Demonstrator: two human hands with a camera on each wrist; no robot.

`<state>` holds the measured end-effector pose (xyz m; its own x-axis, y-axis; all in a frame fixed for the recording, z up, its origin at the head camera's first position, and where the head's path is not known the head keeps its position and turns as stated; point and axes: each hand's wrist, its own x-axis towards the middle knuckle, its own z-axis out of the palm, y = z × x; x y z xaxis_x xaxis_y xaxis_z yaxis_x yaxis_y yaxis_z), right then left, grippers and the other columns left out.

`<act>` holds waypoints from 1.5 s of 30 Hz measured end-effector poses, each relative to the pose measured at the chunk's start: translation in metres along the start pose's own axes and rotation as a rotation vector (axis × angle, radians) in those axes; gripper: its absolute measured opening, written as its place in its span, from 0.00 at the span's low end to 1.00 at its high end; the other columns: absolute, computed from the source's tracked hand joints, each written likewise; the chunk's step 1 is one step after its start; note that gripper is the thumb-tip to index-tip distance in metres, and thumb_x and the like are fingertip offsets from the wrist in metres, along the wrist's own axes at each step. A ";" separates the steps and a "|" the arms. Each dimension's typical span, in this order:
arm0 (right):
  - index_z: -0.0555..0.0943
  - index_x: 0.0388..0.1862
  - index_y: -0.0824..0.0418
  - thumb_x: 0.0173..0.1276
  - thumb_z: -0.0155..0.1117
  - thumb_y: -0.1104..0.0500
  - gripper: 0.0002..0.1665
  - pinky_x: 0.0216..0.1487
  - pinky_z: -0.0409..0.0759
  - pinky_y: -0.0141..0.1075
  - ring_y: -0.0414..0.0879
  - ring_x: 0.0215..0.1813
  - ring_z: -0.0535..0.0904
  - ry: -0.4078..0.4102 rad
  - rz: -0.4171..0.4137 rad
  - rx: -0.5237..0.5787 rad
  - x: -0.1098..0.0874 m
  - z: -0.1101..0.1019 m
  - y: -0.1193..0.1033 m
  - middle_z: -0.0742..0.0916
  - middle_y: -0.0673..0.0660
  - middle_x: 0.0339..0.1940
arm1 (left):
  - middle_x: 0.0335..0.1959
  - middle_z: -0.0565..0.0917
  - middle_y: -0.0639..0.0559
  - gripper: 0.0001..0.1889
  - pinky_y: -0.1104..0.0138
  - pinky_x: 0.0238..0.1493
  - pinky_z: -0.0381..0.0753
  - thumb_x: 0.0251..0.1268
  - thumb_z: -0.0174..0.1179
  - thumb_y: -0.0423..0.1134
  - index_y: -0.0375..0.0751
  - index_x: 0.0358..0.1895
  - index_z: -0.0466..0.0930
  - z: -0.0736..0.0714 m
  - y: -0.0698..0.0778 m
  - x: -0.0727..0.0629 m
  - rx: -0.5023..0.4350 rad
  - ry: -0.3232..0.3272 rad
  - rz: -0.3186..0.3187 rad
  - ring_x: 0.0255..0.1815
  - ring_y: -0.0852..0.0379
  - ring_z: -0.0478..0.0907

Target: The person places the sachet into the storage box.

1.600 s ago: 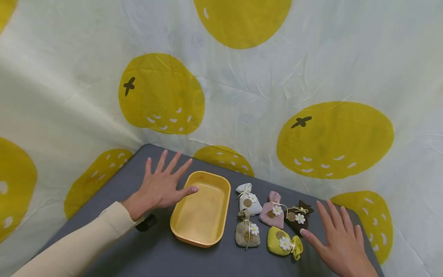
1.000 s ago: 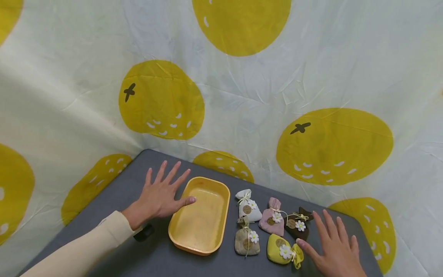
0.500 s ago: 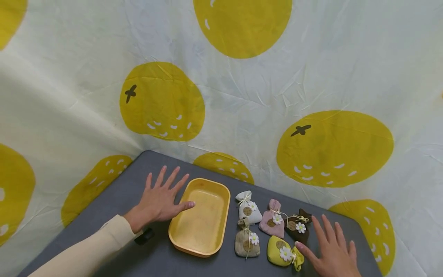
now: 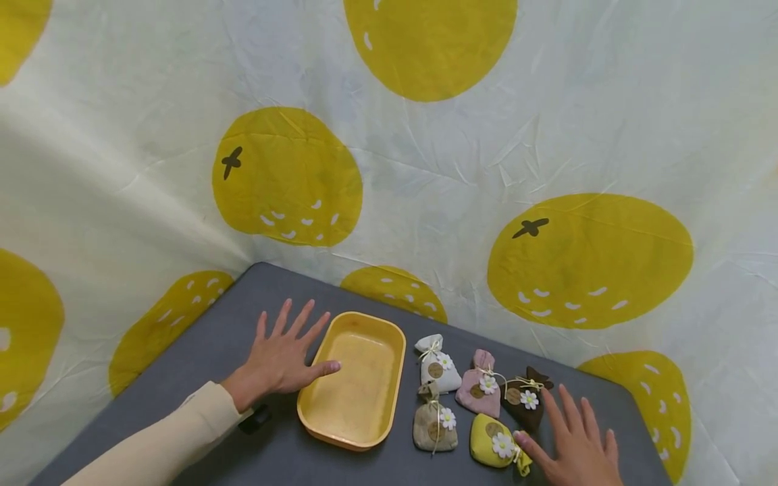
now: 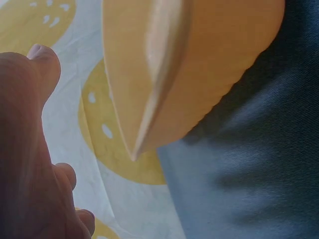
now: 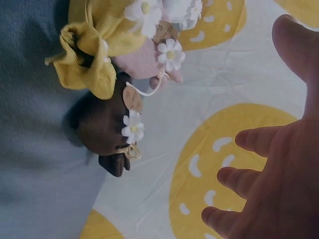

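An orange-yellow tray (image 4: 358, 398) stands on the dark grey table with nothing in it. My left hand (image 4: 276, 361), fingers spread, hovers at its left side, the thumb overlapping the rim in the head view. To the tray's right lie small cloth drawstring sachets with daisies and round tags: white (image 4: 448, 381), pink (image 4: 474, 403), dark brown (image 4: 521, 418), grey-brown (image 4: 421, 432) and yellow (image 4: 482, 451). My right hand (image 4: 582, 449) is spread beside the brown and yellow ones, its thumb overlapping the yellow sachet's gathered neck. The right wrist view shows no sachet between its fingers.
A whitish curtain (image 4: 419, 196) printed with big yellow fruit hangs behind and along the left side of the table (image 4: 267, 287). A small black object (image 4: 255, 420) shows under the left wrist.
Both spread hands have drifted slightly toward me, the right one also leftward, its thumb now over the yellow sachet's neck. The head view has tilted up a little. Tray and sachets stay in place.
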<state>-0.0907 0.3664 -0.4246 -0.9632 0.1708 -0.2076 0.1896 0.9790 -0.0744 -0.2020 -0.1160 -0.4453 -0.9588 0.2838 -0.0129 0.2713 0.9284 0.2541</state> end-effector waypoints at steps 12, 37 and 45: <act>0.53 0.85 0.59 0.58 0.49 0.10 0.72 0.67 0.44 0.86 0.82 0.79 0.44 0.002 0.003 -0.008 0.005 0.021 0.000 0.52 0.74 0.84 | 0.88 0.46 0.46 0.52 0.25 0.77 0.34 0.62 0.49 0.82 0.60 0.85 0.51 0.010 0.001 0.000 -0.009 0.013 0.001 0.87 0.30 0.35; 0.56 0.85 0.59 0.55 0.51 0.10 0.73 0.69 0.46 0.85 0.81 0.80 0.46 -0.049 0.031 0.006 0.001 0.044 -0.013 0.56 0.74 0.83 | 0.88 0.46 0.44 0.56 0.27 0.78 0.32 0.63 0.47 0.83 0.56 0.86 0.44 0.032 -0.010 0.006 -0.140 -0.143 -0.079 0.87 0.30 0.32; 0.57 0.84 0.58 0.55 0.50 0.09 0.73 0.68 0.47 0.85 0.81 0.80 0.48 -0.037 0.022 0.004 -0.001 0.050 -0.011 0.57 0.73 0.83 | 0.87 0.49 0.37 0.57 0.24 0.77 0.37 0.64 0.53 0.79 0.50 0.86 0.44 0.029 -0.012 0.003 -0.306 -0.218 -0.076 0.86 0.26 0.34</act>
<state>-0.0827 0.3496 -0.4725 -0.9511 0.1882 -0.2449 0.2118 0.9746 -0.0735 -0.2061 -0.1193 -0.4766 -0.9260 0.2916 -0.2397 0.1306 0.8433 0.5214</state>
